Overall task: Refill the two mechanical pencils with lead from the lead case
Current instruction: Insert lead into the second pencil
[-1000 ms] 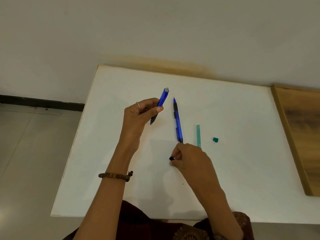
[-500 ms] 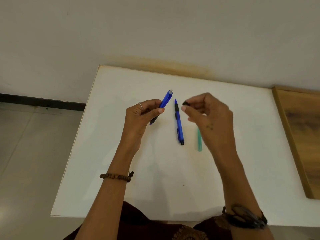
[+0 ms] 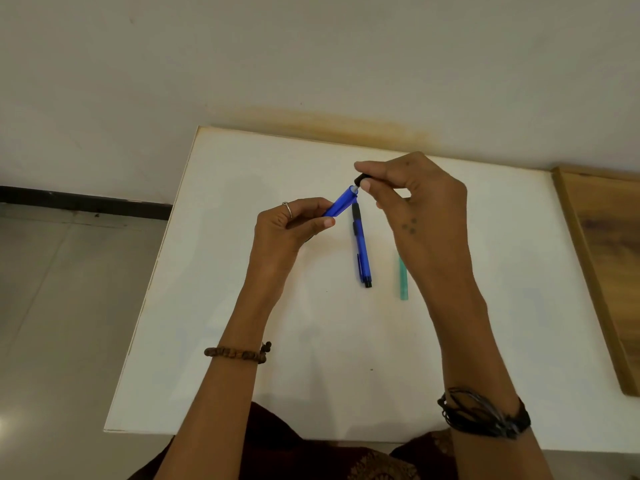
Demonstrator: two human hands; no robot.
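From the head view, the left hand [image 3: 287,230] grips a translucent blue plastic mechanical pencil [image 3: 341,204] above the white rectangular table [image 3: 242,306], its open end tilted up. The right hand [image 3: 415,199] pinches a small black cap [image 3: 360,180] at that end. A second blue pencil [image 3: 362,251] and a slim teal lead case [image 3: 402,282] lie on the table.

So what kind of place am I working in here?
Probably a plain indoor room, home or office, I can't tell which: a white table pushed against a bare painted wall, a tiled floor to its left, and a wooden board to its right.
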